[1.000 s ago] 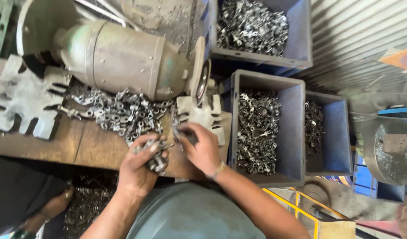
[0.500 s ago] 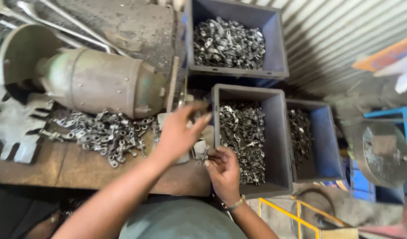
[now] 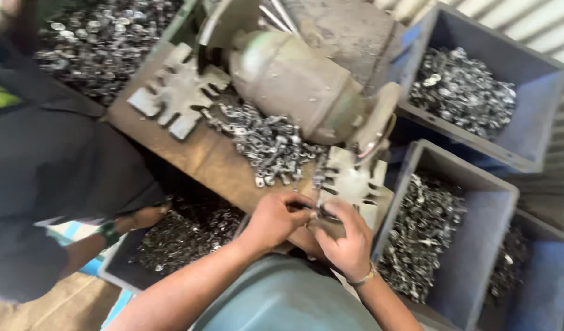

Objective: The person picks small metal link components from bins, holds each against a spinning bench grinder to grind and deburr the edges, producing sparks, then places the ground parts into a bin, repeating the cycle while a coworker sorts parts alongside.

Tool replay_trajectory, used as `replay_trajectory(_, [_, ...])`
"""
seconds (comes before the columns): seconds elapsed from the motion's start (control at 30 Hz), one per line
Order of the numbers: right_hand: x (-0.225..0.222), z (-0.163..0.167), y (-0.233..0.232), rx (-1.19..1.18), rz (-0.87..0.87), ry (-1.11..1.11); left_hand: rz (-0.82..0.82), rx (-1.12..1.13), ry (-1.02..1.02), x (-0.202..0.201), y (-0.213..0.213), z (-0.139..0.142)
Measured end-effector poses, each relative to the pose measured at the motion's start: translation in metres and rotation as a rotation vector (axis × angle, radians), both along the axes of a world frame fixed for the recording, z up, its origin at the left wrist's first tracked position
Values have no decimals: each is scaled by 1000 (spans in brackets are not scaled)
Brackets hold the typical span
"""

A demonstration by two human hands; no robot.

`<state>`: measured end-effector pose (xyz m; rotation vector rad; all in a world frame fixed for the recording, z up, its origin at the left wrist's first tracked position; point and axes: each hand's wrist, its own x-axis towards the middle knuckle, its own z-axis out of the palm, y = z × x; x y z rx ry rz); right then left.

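My left hand (image 3: 274,219) and my right hand (image 3: 347,238) meet at the front edge of a wooden bench (image 3: 196,156). Both pinch small metal parts (image 3: 312,209) between the fingertips, right below a pale slotted metal jig (image 3: 354,181). A heap of small grey metal links (image 3: 266,144) lies on the bench just beyond my left hand. Behind the heap stands a grey-green motor housing (image 3: 294,86). What exactly sits between my fingers is blurred.
Dark grey bins of metal pieces stand at right (image 3: 444,230), far right (image 3: 472,92) and lower right (image 3: 527,270). A second slotted plate (image 3: 174,92) lies on the bench at left. Another person in dark clothes (image 3: 55,171) reaches into a bin (image 3: 184,236) below the bench.
My left hand has come back from reaching toward the bin and now meets my right hand at the jig. The camera has swung left, bringing the other person into view.
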<state>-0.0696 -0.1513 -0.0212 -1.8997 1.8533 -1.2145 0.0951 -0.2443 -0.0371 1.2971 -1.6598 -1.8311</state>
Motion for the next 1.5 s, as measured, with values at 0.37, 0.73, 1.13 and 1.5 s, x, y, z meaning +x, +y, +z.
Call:
replay_trajectory(0.37, [-3,12,-7,97,-29,169,94,173,179,-6,-3,-8])
replay_trajectory(0.73, [-55,-28,-27,162,-424,301,-245,208,91,-27,23,-19])
replay_trajectory(1.13, [-72,-44,-41,87,-526,342,-368,138,-89,-11,36,-18])
replay_trajectory(1.5, [-73,-57,-43,98,-521,194,-349,51,-59,-10,34,-23])
